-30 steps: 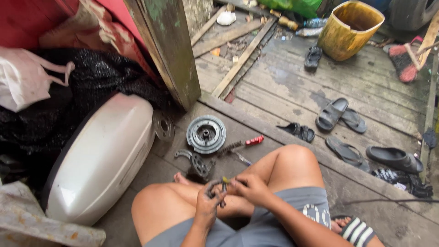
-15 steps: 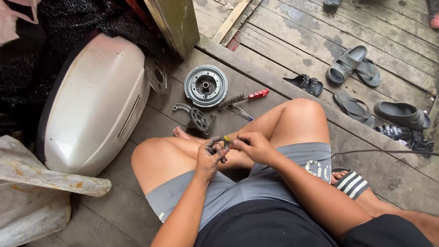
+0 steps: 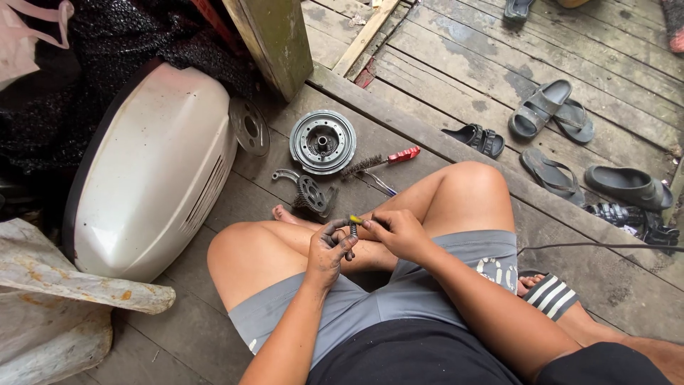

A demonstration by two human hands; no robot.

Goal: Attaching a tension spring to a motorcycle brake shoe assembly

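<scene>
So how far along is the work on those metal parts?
Looks done: the round hub, gear and flat disc lie stripped out on the planks beside the white cover. In hand: the left hand grips a small dark spring-like part while the right hand works its yellow-tipped end. Left: nothing is reassembled; the wire brush lies unused.
</scene>
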